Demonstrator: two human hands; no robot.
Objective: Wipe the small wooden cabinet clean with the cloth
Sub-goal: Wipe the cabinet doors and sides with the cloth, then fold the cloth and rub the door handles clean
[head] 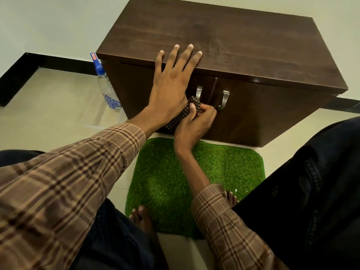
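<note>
The small dark wooden cabinet (224, 36) stands on the floor against the wall, both doors closed, with two metal handles (224, 99) near the middle. My left hand (171, 82) rests flat on the top's front edge with its fingers straight and spread. Below it, my right hand (194, 125) grips a bunched dark checked cloth (183, 115) and holds it against the left door, just beside the left handle. Part of the cloth is hidden under my left wrist.
A clear spray bottle (107, 88) with a blue trigger stands on the floor at the cabinet's left side. A green grass mat (224, 168) lies in front of the cabinet, with my bare feet (142, 217) at its near edge. My knees flank the mat.
</note>
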